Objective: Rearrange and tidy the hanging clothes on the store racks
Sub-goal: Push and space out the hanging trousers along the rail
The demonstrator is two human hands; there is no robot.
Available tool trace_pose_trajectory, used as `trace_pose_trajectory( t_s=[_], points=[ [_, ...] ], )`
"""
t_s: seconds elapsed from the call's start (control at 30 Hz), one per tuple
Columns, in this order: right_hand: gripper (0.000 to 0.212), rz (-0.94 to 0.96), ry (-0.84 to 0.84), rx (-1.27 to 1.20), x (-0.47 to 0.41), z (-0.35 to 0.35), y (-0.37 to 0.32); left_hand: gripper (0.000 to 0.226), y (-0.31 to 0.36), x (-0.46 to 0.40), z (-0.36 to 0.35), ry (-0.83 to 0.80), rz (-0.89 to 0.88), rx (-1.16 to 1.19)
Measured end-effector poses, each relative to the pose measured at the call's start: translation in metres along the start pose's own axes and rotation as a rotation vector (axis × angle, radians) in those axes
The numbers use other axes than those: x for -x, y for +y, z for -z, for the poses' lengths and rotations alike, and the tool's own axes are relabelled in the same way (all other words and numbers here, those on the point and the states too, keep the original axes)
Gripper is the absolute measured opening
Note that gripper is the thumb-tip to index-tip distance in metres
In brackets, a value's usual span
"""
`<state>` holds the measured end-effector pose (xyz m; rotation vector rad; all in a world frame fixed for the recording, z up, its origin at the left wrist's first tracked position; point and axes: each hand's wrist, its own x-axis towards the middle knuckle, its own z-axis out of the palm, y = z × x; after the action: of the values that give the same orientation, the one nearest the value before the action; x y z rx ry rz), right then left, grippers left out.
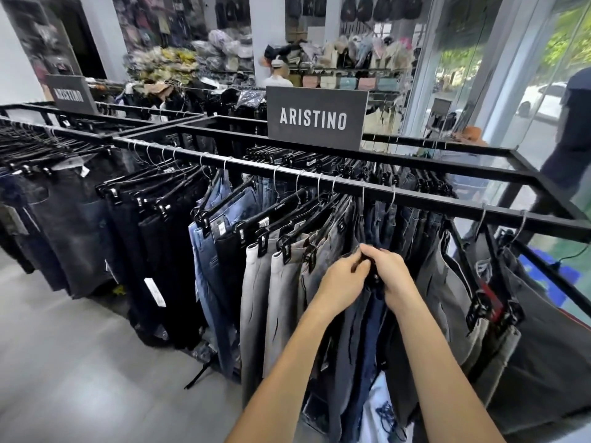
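A black metal rack rail (319,183) runs across the view, hung with jeans and trousers on black clip hangers. My left hand (343,282) and my right hand (391,276) meet at the waistband of a pair of dark blue jeans (367,330) in the middle of the rail. Both hands pinch the black clip hanger (372,278) at the top of that pair; the clip is mostly hidden by my fingers. Pale grey trousers (256,302) hang just to the left, dark grey ones (447,282) to the right.
An "ARISTINO" sign (316,118) stands on the rack top, a second sign (68,94) at the far left. More racks of dark jeans (73,225) fill the left. A person (572,132) stands at the right edge by the glass front. Grey floor (80,362) lies lower left.
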<state>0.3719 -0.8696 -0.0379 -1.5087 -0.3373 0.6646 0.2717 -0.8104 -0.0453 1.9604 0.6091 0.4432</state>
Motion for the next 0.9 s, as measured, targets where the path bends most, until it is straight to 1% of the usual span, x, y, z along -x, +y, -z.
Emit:
trace_pose_trajectory(
  t_s=[0.1, 0.17, 0.23, 0.43, 0.53, 0.7, 0.8, 0.9],
  points=[
    [0.026, 0.004, 0.0, -0.03, -0.002, -0.003, 0.004, 0.046, -0.002, 0.003, -0.006, 0.049, 0.007, -0.015],
    [0.024, 0.026, -0.022, -0.042, -0.004, -0.001, 0.007, 0.045, -0.005, 0.009, -0.014, 0.079, 0.005, -0.009],
    [0.026, 0.031, -0.04, -0.036, -0.008, 0.002, 0.012, 0.045, -0.011, 0.014, -0.024, 0.111, 0.011, 0.008],
    [0.026, -0.022, -0.107, -0.062, -0.018, 0.005, 0.02, 0.049, -0.019, 0.018, -0.028, 0.194, 0.054, 0.016],
    [0.027, -0.02, -0.115, -0.097, -0.021, 0.004, 0.022, 0.043, -0.012, 0.023, -0.02, 0.257, 0.04, -0.056],
    [0.02, -0.013, -0.128, -0.084, -0.022, -0.002, 0.024, 0.027, -0.008, 0.025, -0.001, 0.5, -0.074, -0.174],
    [0.024, 0.001, -0.129, -0.086, -0.023, -0.002, 0.025, 0.022, -0.004, 0.018, 0.022, 0.601, -0.185, -0.283],
    [0.029, -0.002, -0.123, -0.068, -0.023, -0.001, 0.024, 0.02, 0.001, 0.007, 0.058, 0.682, -0.23, -0.43]
  ],
)
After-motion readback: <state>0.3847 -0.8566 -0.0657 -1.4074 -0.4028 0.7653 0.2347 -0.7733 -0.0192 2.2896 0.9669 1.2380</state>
